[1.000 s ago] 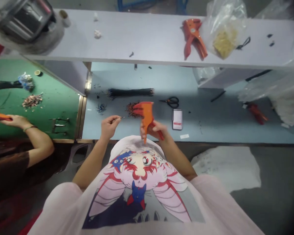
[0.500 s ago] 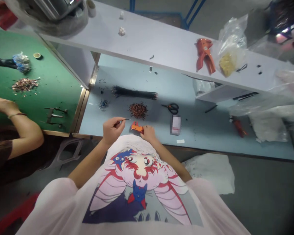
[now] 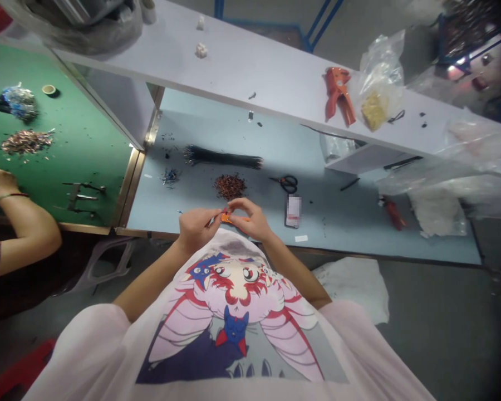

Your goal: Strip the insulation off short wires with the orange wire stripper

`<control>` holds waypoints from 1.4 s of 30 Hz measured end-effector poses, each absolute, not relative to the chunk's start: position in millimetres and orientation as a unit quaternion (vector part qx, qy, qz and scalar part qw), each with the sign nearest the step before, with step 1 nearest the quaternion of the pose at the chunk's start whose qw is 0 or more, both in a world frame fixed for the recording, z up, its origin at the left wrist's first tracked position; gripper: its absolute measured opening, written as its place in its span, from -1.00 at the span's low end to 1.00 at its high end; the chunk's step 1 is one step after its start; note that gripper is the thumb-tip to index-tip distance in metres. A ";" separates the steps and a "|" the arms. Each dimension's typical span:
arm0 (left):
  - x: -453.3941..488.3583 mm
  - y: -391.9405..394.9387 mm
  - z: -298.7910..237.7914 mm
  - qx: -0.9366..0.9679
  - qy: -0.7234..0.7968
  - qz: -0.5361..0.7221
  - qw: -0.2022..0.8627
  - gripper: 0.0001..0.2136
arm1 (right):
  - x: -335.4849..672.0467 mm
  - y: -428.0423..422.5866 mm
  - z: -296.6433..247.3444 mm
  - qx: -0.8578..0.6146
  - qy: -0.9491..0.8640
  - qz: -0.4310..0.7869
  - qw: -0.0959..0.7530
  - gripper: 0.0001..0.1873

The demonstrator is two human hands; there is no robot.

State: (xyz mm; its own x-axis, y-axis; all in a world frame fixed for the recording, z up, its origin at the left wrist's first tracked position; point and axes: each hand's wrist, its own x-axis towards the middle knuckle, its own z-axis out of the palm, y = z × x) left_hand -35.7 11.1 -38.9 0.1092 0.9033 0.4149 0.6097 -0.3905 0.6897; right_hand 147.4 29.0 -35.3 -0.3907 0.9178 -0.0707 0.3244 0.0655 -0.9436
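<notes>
My left hand (image 3: 196, 225) and my right hand (image 3: 249, 218) meet at the near edge of the light blue table (image 3: 350, 223). The left hand's fingers are pinched on a thin dark wire that barely shows. My right hand's fingers curl and pinch toward the same spot, above the orange crimping tool (image 3: 232, 218) that lies on the table under them. What the right fingertips grip is too small to name. Just beyond the hands is a heap of small reddish-brown pieces (image 3: 230, 185), and farther back a bundle of black wires (image 3: 223, 159).
Scissors (image 3: 286, 182) and a phone (image 3: 293, 210) lie right of the heap. A second orange tool (image 3: 338, 92) and a plastic bag (image 3: 378, 83) sit on the white shelf (image 3: 242, 61). Another person's arm (image 3: 19, 223) works at the green table (image 3: 67, 150) on the left.
The orange tool, held up in my right hand a second ago, has been laid on the table. My right hand has come over to meet my left at the wire.
</notes>
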 end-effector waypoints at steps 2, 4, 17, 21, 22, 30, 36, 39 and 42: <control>-32.1 8.9 -38.3 0.723 0.525 0.409 0.186 -0.89 | 144.8 27.9 -19.9 -0.448 -0.666 0.513 0.304 -0.68; -29.9 6.3 -37.9 0.728 0.521 0.407 0.184 -0.89 | 143.7 27.4 -14.2 -0.443 -0.667 0.514 0.308 -0.77; -29.6 1.1 -34.5 0.752 0.490 0.423 0.122 -0.90 | 146.4 26.5 -29.2 -0.424 -0.772 0.352 0.317 -0.87; -29.5 2.2 -36.4 0.745 0.501 0.420 0.133 -0.90 | 145.8 27.0 -38.8 -0.443 -0.797 0.296 0.285 -0.84; -29.8 2.1 -37.3 0.742 0.505 0.417 0.143 -0.90 | 145.6 27.0 -42.1 -0.452 -0.799 0.284 0.275 -0.83; -34.2 0.7 -52.4 0.664 0.575 0.351 0.324 -0.85 | 142.5 29.2 -81.0 -0.463 -0.800 0.269 0.271 -0.79; -45.1 7.6 -69.1 0.418 0.655 0.434 0.456 -0.82 | 170.3 43.3 -135.9 -0.628 -0.705 0.310 0.108 -0.69; -49.2 13.1 -69.0 0.290 0.643 0.481 0.521 -0.80 | 188.2 32.7 -159.9 -0.633 -0.707 0.314 0.034 -0.52; -47.8 18.6 -63.0 0.229 0.616 0.509 0.556 -0.81 | 197.8 15.7 -176.0 -0.637 -0.699 0.324 0.003 -0.40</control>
